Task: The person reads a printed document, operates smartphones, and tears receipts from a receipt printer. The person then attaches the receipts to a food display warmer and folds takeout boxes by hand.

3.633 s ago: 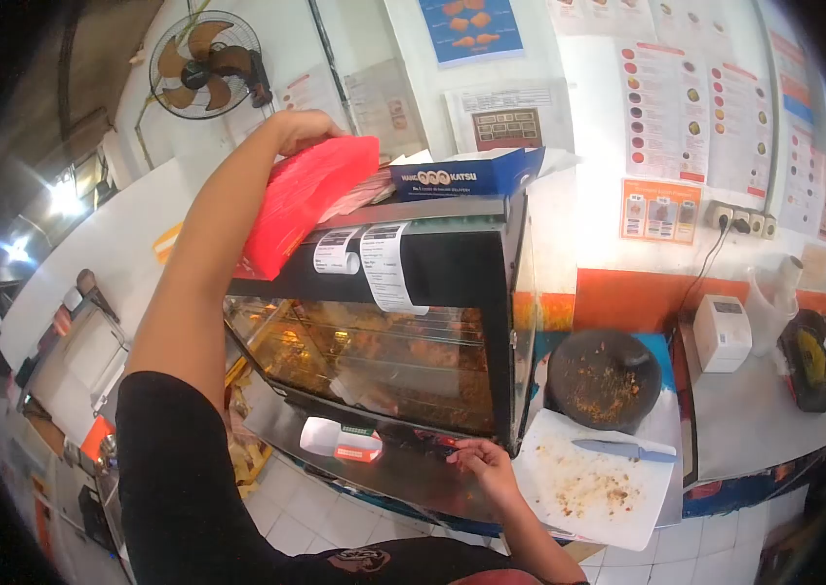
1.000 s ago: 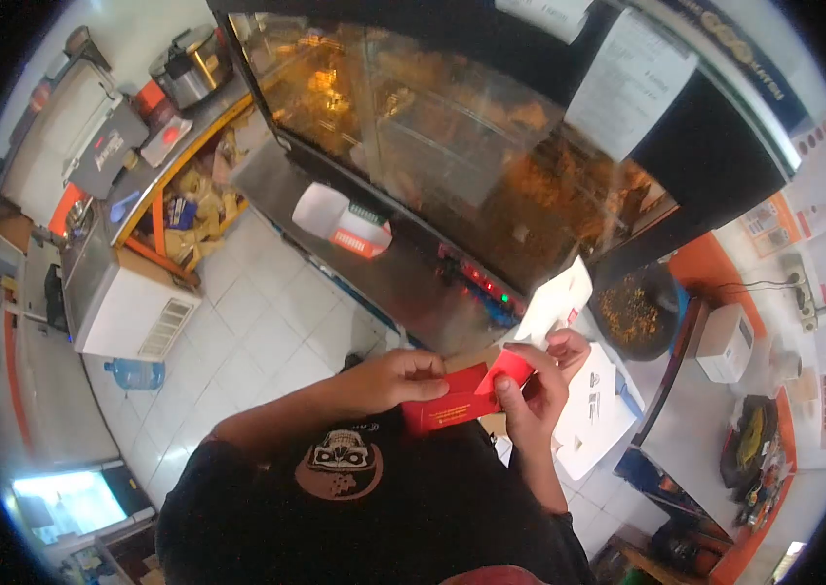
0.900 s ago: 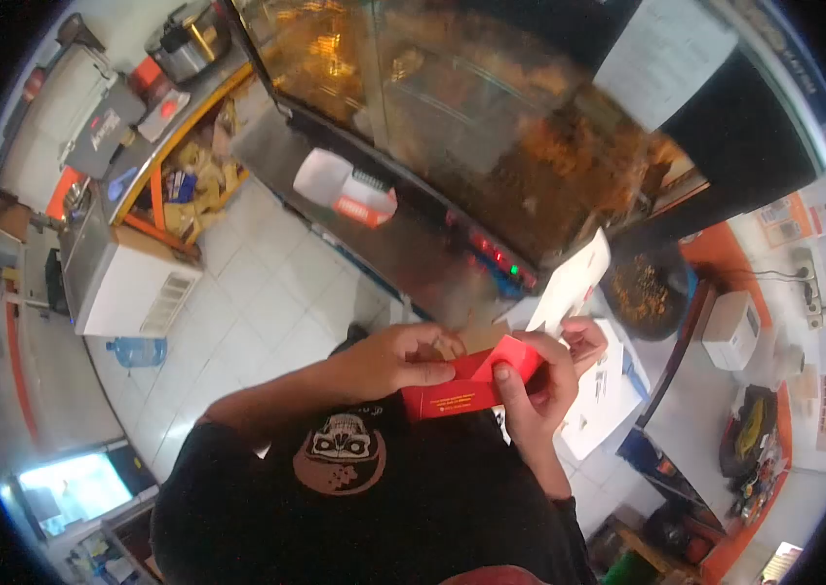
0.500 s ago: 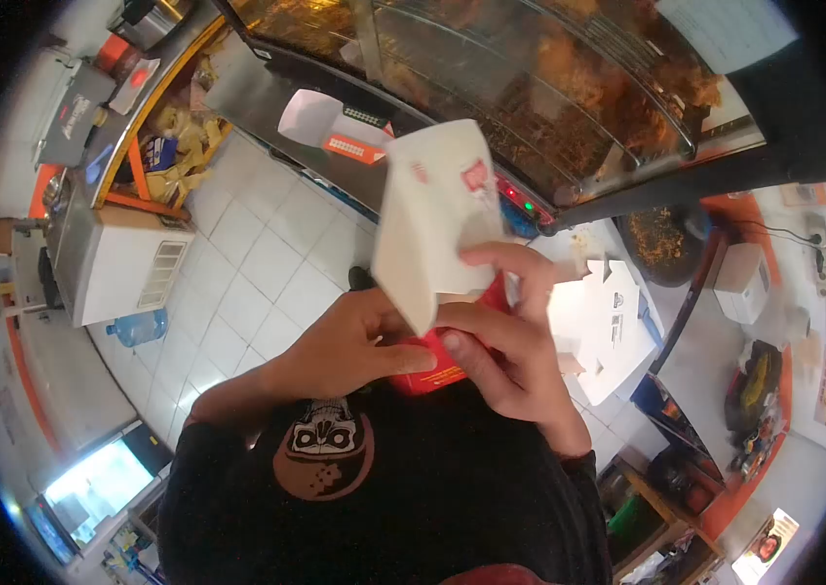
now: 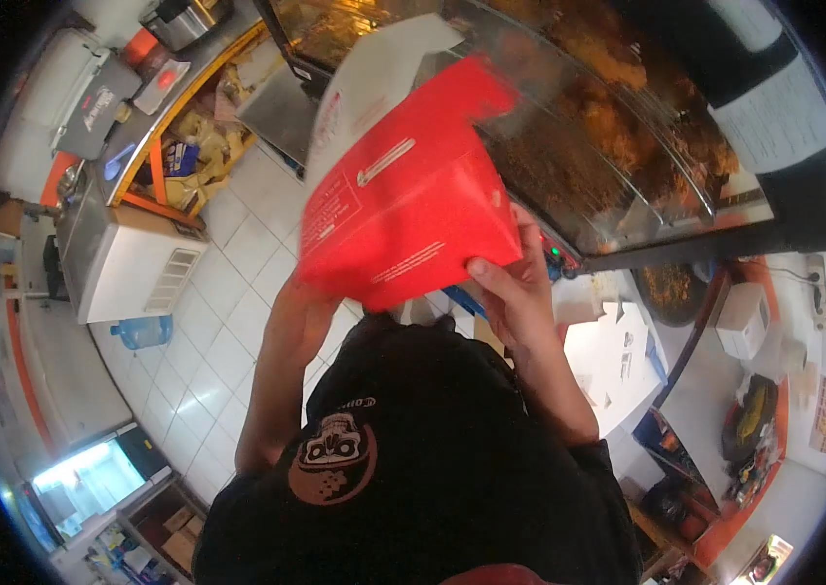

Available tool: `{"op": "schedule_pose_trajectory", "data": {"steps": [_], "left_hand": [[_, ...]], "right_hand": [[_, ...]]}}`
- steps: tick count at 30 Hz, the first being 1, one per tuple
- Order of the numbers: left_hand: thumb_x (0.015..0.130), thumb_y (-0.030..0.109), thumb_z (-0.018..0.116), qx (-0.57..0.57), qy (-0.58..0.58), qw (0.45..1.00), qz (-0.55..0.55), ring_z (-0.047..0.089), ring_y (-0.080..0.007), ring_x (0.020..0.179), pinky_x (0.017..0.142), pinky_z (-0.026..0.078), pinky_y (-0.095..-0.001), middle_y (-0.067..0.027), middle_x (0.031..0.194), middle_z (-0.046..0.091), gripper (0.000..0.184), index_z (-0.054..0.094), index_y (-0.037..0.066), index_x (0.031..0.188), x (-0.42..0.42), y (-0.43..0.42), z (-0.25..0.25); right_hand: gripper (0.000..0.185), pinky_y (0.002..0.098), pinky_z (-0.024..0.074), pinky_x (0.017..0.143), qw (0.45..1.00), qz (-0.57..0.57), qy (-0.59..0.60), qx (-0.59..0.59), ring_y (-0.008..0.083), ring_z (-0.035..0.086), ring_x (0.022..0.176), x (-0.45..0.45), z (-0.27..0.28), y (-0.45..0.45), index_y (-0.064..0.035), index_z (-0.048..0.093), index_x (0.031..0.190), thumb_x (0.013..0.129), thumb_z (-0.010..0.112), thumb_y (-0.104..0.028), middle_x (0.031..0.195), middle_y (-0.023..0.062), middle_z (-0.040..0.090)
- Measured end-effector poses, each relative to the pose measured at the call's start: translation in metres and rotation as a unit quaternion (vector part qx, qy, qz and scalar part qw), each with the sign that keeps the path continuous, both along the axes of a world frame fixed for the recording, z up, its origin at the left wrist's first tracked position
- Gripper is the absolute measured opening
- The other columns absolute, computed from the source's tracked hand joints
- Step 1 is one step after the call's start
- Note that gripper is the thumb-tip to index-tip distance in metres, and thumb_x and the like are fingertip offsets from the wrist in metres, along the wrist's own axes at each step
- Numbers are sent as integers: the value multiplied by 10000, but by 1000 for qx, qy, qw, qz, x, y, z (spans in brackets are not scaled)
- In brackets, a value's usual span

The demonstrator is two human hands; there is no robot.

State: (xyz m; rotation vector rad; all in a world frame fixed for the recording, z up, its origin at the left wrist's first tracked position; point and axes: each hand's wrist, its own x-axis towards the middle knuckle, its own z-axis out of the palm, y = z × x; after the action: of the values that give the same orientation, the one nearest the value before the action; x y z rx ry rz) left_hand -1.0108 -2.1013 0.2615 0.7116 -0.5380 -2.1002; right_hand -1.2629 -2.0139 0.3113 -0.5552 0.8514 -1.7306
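Observation:
A red cardboard takeaway box (image 5: pixel 403 214) with white print is held up in front of me, slightly blurred. Its lid flap (image 5: pixel 374 78) stands up behind, white on the inner face. My left hand (image 5: pixel 307 304) grips the lower left corner, with most of its fingers hidden under the card. At the lower right corner, my right hand (image 5: pixel 518 288) has its thumb on the red face and its fingers behind the edge. Flat white box blanks (image 5: pixel 613 361) lie to the right of my right hand.
A glass display case (image 5: pixel 608 146) with browned food stands ahead. Beyond the blanks is a dark pan (image 5: pixel 671 292) with crumbs. On the left are a white cabinet (image 5: pixel 145 263), a blue water bottle (image 5: pixel 143 331) and the tiled floor (image 5: pixel 228 341).
The box has been raised and turned, so its red outer side now faces me. Both hands have moved apart to its lower corners. The open carton on the counter is now hidden.

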Motion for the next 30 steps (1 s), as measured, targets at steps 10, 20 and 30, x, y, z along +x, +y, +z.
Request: {"op": "schedule_pose_trajectory", "data": {"steps": [10, 20, 30], "left_hand": [[932, 109, 566, -396, -420, 786, -224, 661, -204, 842, 776, 509, -308, -154, 1022, 683, 282, 609, -39, 1168, -5, -10, 48], [922, 111, 623, 1, -40, 997, -60, 673, -206, 946, 832, 560, -361, -105, 1061, 674, 236, 609, 1, 1130, -13, -62, 25], [956, 122, 564, -47, -49, 998, -10, 642, -202, 1050, 894, 541, -366, -102, 1170, 643, 292, 557, 56, 1240, -37, -54, 37]], "right_hand": [[658, 416, 386, 1082, 764, 171, 610, -120, 347, 413, 1319, 19, 1, -40, -98, 594, 1216, 615, 640, 166, 1421, 134, 387], [587, 473, 367, 1040, 888, 115, 386, -221, 318, 544, 1129, 66, -29, -47, -124, 542, 1173, 689, 875, -140, 1178, 116, 586], [235, 413, 480, 946, 853, -96, 479, -184, 292, 611, 1099, 71, -19, -77, -31, 668, 827, 660, 832, -1, 1150, 122, 631]]}}
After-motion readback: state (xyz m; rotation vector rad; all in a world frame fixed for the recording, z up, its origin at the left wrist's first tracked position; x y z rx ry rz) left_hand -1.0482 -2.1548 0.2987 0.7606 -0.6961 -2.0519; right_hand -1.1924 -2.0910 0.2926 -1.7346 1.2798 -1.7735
